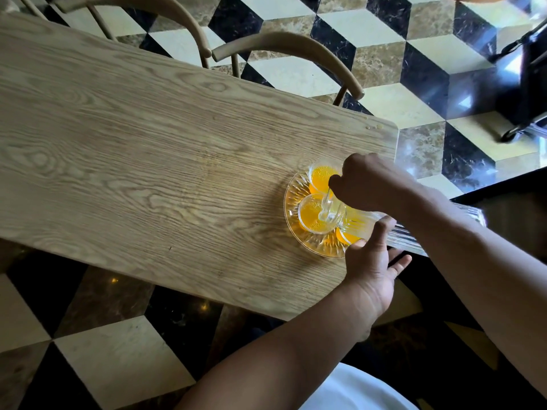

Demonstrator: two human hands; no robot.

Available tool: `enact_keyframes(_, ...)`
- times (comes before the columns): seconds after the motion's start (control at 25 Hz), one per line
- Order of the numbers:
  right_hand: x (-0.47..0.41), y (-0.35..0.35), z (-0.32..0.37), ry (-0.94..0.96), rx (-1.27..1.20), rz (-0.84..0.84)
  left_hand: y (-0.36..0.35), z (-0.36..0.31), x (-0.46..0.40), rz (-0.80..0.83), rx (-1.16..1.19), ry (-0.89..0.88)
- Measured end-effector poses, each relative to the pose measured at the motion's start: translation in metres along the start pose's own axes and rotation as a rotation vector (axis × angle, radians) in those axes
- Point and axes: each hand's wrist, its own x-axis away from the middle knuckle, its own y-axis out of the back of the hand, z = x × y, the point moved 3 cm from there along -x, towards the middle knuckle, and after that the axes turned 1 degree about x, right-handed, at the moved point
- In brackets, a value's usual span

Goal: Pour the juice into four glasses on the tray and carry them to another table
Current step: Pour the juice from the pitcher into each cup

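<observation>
A round cut-glass tray (291, 202) sits near the right end of the wooden table (148, 149). On it stand glasses of orange juice: one at the back (321, 176), one at the left (310, 216), one at the front right (352, 236). A clear ribbed glass jug (414, 235) lies tilted almost flat, its mouth over the tray's middle. The jug looks nearly empty. My right hand (370, 184) grips the jug's handle near the mouth. My left hand (371, 264) cradles the jug from below, thumb on its side. A fourth glass is hidden by the jug.
Two bent-wood chairs (284, 45) stand along the table's far side. The floor is cube-patterned tile (414, 93). A black wheeled stand (524, 84) is at the far right. A dark surface (503, 202) adjoins the table's right end. A few droplets lie near the table's far right corner (371, 125).
</observation>
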Motion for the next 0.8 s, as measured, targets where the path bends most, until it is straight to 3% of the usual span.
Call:
enact_keyframes(0.16,0.019,0.005,-0.019,-0.091,-0.127,-0.091,0.016,0.005,0.003,0.028,-0.176,-0.023)
enact_keyframes(0.32,0.045,0.012,-0.023,-0.133,-0.312,-0.078,0.028,0.001,0.012,0.033,-0.302,-0.087)
enact_keyframes(0.48,0.075,0.022,-0.024,-0.177,-0.528,-0.093,0.041,-0.007,0.028,0.075,-0.435,-0.239)
enact_keyframes(0.8,0.118,0.027,0.005,-0.082,-1.056,-0.038,0.088,-0.043,0.061,-0.105,-0.707,-0.617)
